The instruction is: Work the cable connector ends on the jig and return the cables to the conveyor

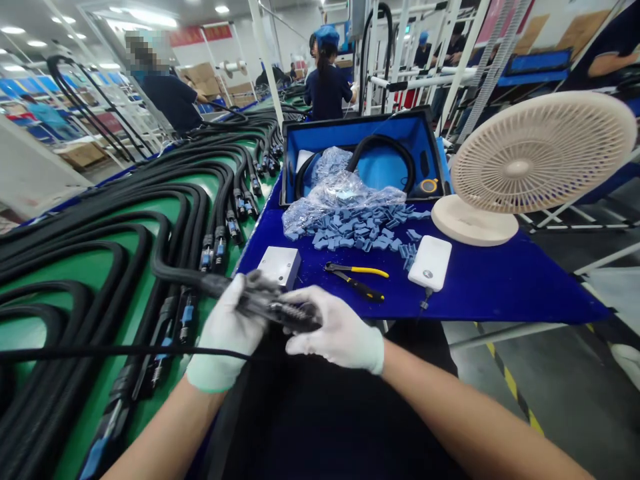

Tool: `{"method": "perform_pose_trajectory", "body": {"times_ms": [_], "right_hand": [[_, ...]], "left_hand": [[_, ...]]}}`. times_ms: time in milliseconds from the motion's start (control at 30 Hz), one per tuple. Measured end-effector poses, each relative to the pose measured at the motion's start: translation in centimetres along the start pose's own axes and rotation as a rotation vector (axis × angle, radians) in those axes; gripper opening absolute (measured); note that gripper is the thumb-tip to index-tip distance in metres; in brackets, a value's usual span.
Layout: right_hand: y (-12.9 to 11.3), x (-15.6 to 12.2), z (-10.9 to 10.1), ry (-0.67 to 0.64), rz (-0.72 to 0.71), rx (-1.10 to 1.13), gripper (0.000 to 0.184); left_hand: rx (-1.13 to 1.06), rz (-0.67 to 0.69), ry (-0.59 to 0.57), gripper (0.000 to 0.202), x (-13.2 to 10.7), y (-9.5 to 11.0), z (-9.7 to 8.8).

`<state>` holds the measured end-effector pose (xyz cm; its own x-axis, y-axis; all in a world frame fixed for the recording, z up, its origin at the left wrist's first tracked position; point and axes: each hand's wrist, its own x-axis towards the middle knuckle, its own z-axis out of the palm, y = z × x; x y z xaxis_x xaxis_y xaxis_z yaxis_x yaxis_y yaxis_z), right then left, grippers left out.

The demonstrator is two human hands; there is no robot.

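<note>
Both my hands wear white gloves and hold the end fitting of a thick black hose [183, 275]. My left hand [233, 327] wraps round the hose just behind its black fitting [265, 303]. At the fitting's tip, my right hand [333, 330] closes its fingers round the end; motion blurs the detail there. Just beyond the fitting sits a silver metal block [280, 265]. Pliers [357, 280] with yellow and black handles lie to the right of it. Behind them is a pile of small blue plastic clips [360, 227], partly under a clear plastic bag [340, 190].
Many black hoses with blue-marked ends lie on the green table [133, 320] at left. A blue bin [425, 147] stands at the back, holding a coiled hose. On the right are a beige fan [520, 167] and a white box [431, 263] with a cable. Other people work farther back.
</note>
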<state>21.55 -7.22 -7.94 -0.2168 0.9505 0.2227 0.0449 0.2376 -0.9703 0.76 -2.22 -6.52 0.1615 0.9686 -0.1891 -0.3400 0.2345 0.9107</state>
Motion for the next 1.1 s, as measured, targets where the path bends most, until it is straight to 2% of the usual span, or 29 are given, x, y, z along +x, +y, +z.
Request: {"method": "perform_pose_trajectory", "body": {"times_ms": [33, 67, 100, 133, 167, 200, 267, 367, 433, 600, 733, 800, 900, 1000, 1100], "right_hand": [[0.4, 1.0, -0.7, -0.112, -0.004, -0.141, 0.039], [0.9, 2.2, -1.8, -0.164, -0.004, -0.311, 0.033], [1.4, 3.7, -3.0, -0.065, 0.016, -0.537, 0.03], [2.0, 5.2, -4.4, 0.055, 0.101, -0.812, 0.03], [2.6, 6.7, -5.7, 0.119, 0.235, -1.073, 0.031], [3.1, 8.0, -6.8, 0.108, 0.343, -1.238, 0.031], [4.0, 10.0, -8.3, 0.095, 0.419, -1.356, 0.031], [4.6, 11.2, -8.8, 0.081, 0.396, -1.374, 0.033], [4.7, 11.2, -9.0, 0.078, 0.382, -1.383, 0.033], [4.3, 10.8, -11.0, 0.087, 0.339, -1.341, 0.041], [4.0, 10.6, -11.9, 0.213, 0.174, -1.073, 0.04], [3.7, 10.6, -11.3, 0.242, 0.069, -0.893, 0.043], [2.8, 10.6, -9.4, 0.141, 0.043, -0.652, 0.053], [1.9, 11.0, -7.2, -0.056, 0.081, -0.507, 0.042], [1.4, 12.0, -4.9, -0.155, -0.024, -0.458, 0.033]], "left_hand": [[-0.137, 0.032, 0.056, 0.017, 0.5, 0.4, -0.5], [-0.207, 0.069, 0.085, 0.012, 1.1, 1.1, -0.9], [-0.22, 0.109, 0.089, 0.011, 1.7, 1.8, -1.2], [-0.19, 0.15, 0.072, 0.012, 2.3, 2.6, -1.4], [-0.133, 0.198, 0.048, 0.013, 2.8, 3.5, -1.4], [-0.065, 0.254, 0.026, 0.014, 3.4, 4.3, -1.2], [0.06, 0.387, 0.006, 0.017, 4.5, 5.7, -0.5], [0.195, 0.553, 0.002, 0.022, 6.6, 7.0, 0.6], [0.253, 0.602, -0.005, 0.024, 8.1, 7.2, 0.9], [0.289, 0.589, -0.011, 0.022, 10.4, 6.3, 0.3], [0.295, 0.597, -0.004, 0.02, 11.0, 5.7, -0.2], [0.332, 0.623, 0.017, 0.018, 11.1, 5.6, -0.3], [0.411, 0.629, 0.048, 0.018, 11.3, 5.3, -0.2], [0.477, 0.614, 0.066, 0.019, 11.5, 4.8, 0.0], [0.607, 0.638, 0.133, 0.016, 11.6, 4.5, 0.3]]}}
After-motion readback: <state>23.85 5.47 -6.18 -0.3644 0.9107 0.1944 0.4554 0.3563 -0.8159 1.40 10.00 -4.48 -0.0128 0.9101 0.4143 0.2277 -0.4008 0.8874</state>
